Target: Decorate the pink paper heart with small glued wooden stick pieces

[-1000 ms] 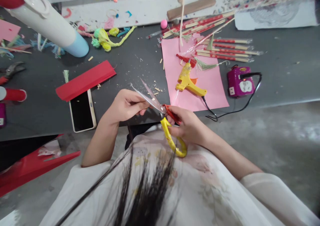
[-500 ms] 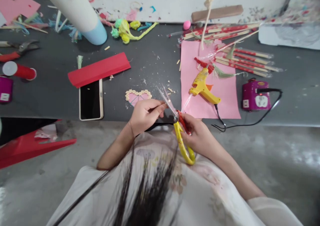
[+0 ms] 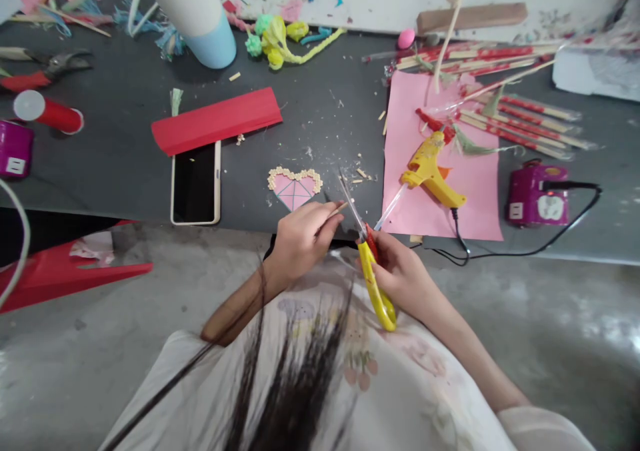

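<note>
My right hand [image 3: 400, 274] grips yellow-and-red-handled scissors [image 3: 367, 254], blades pointing up and left over the table's front edge. My left hand [image 3: 303, 238] pinches a thin wooden stick [image 3: 339, 209] whose tip reaches toward the blades. Just beyond my left hand, a pink paper heart [image 3: 294, 186] edged with small pale pieces lies on the dark table [image 3: 100, 164].
A yellow glue gun [image 3: 431, 168] rests on pink paper [image 3: 440, 191], its cord running off the edge. Also here: purple box [image 3: 536, 194], phone [image 3: 196, 183], folded red paper [image 3: 216, 119], wrapped chopsticks [image 3: 520, 114], white-blue tube [image 3: 200, 18], pliers [image 3: 45, 71], red cap tube [image 3: 47, 111].
The view has shifted, bringing the heart into sight. The scissor blades have come together, and both hands sit lower against the table edge.
</note>
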Action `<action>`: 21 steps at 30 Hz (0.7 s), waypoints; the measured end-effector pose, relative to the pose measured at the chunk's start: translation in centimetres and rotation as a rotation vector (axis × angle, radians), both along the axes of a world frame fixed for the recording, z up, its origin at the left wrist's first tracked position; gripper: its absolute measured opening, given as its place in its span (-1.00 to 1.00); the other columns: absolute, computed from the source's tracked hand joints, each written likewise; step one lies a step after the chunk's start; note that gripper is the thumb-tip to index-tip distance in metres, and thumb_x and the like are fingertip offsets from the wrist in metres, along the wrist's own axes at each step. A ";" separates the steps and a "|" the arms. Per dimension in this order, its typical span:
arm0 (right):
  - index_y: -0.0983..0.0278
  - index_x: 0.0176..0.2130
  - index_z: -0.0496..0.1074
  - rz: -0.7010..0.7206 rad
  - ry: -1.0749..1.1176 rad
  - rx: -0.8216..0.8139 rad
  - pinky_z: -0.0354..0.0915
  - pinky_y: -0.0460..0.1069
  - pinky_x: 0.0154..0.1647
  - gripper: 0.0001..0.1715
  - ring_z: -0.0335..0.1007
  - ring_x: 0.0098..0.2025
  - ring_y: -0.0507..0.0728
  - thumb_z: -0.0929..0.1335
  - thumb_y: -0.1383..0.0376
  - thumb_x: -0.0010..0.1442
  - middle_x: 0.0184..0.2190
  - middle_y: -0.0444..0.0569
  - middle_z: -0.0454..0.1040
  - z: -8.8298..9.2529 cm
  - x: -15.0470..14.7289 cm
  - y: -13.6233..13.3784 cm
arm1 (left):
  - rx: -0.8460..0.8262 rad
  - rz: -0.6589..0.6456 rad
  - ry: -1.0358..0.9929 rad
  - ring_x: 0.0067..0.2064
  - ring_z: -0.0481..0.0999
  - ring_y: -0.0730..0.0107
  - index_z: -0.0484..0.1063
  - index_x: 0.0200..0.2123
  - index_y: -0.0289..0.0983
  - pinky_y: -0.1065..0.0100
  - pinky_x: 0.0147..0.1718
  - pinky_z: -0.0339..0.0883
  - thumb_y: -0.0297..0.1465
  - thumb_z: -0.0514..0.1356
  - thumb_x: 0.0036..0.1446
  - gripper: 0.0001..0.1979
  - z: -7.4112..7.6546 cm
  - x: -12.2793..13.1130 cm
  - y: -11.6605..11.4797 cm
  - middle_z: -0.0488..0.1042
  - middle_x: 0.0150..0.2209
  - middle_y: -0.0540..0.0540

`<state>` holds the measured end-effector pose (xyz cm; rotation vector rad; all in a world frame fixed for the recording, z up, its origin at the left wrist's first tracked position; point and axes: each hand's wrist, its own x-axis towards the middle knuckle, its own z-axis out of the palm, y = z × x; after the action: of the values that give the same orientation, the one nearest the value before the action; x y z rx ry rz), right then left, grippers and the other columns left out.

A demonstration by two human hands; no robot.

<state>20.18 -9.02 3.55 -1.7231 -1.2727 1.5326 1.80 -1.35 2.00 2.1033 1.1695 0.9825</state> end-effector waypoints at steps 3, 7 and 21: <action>0.24 -0.18 0.36 -0.007 0.011 -0.009 0.24 -0.06 -0.37 -0.75 0.22 -0.40 0.03 0.39 0.22 0.12 -0.41 -0.16 0.34 0.0 -0.3 -0.1 | 0.089 -0.016 0.051 -0.22 0.60 0.40 0.54 -0.15 -0.28 0.40 -0.18 0.42 -0.39 0.13 0.31 -0.81 -0.3 -0.5 -0.2 0.63 -0.23 -0.10; 0.24 -0.18 0.36 0.005 0.014 -0.014 0.26 -0.06 -0.38 -0.74 0.24 -0.41 0.04 0.39 0.21 0.11 -0.41 -0.15 0.36 -0.1 -0.5 -0.1 | 0.131 -0.038 0.075 -0.25 0.59 0.37 0.54 -0.17 -0.28 0.38 -0.21 0.42 -0.39 0.10 0.32 -0.79 -0.6 -1.0 -0.2 0.63 -0.29 -0.11; 0.26 -0.14 0.29 0.196 -0.175 0.077 0.28 0.00 -0.33 -0.58 0.24 -0.38 0.06 0.43 0.15 0.05 -0.35 -0.11 0.34 1.6 -1.4 0.7 | 0.165 -0.206 0.026 -0.38 0.49 0.45 0.46 -0.38 -0.28 0.45 -0.32 0.34 -0.51 0.14 0.24 -0.85 0.0 -3.3 0.5 0.54 -0.43 -0.06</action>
<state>18.77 -8.36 5.20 -1.7577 -1.6101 1.4407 -1.52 -0.85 2.02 2.3184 0.8874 0.9853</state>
